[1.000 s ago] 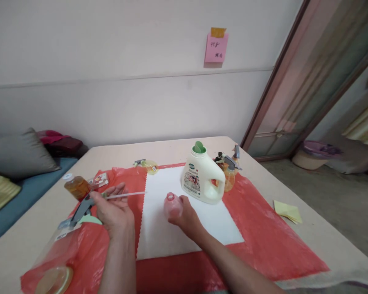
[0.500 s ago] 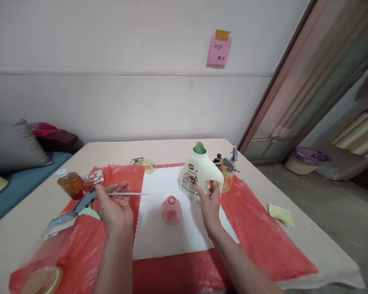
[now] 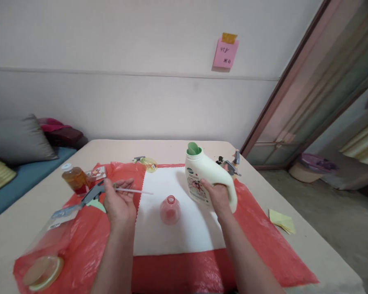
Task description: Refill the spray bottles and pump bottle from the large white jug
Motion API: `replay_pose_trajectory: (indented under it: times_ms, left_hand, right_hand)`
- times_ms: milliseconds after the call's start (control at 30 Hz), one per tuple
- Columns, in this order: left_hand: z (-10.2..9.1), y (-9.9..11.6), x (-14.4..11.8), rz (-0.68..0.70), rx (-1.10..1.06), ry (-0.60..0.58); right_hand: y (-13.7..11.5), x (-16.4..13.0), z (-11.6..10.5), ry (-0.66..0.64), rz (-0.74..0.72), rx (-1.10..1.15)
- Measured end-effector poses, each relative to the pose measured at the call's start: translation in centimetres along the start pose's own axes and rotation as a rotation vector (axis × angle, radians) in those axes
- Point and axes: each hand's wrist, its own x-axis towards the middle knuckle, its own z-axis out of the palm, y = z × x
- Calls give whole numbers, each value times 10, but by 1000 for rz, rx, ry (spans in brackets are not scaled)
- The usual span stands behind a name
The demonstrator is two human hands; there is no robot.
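Note:
My left hand (image 3: 120, 204) is closed around a spray trigger head (image 3: 93, 192) with a grey lever and a pale green part; its thin clear tube (image 3: 141, 192) points right over the white cloth. By its handle, my right hand (image 3: 218, 198) grips a cream detergent jug (image 3: 194, 173), uncapped, with a green spout, tilted to the left. Between both hands a small pink see-through bottle (image 3: 170, 213) stands upright, its neck open. The jug's mouth is behind and to the right of that bottle, apart from it.
White cloth (image 3: 159, 241) lies on red plastic sheeting (image 3: 263, 245). A bottle of amber liquid (image 3: 74, 179) stands left, near a clear container (image 3: 43, 269). At the back lies a yellowish spray bottle (image 3: 149, 164). More spray heads (image 3: 231, 167) are behind the jug; yellow paper (image 3: 281, 220) lies right.
My right hand has closed on the jug's handle and tipped the jug to the left, its base swinging right. The left hand still holds the spray head in much the same place.

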Motion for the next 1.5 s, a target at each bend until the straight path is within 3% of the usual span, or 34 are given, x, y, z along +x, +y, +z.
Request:
replay_pose_trajectory:
  times_ms: [100,267,400,567,1167,1500]
  left_hand:
    - [0,-3,-3,14,16,-11]
    - [-2,-8,-5,41,32,-27]
    - [-2,-10,-5,44,32,-20]
    - [-2,-11,-4,36,33,-27]
    - [-2,-12,-7,-19,68,-48]
    - [0,-9,-12,-46,72,-45]
  right_hand:
    - [-29,-4,-21,38,-100,-195]
    - [-66,-8,-62,-88,-373,-531]
    - [-71,-14,-86,-196,-623,-778]
    - [-60,-14,-98,-212,-820,-1042]
    - [-63,-17,-86,-308,-956,-1178]
    - [-68,-22,-78,-373,-933,-1214]
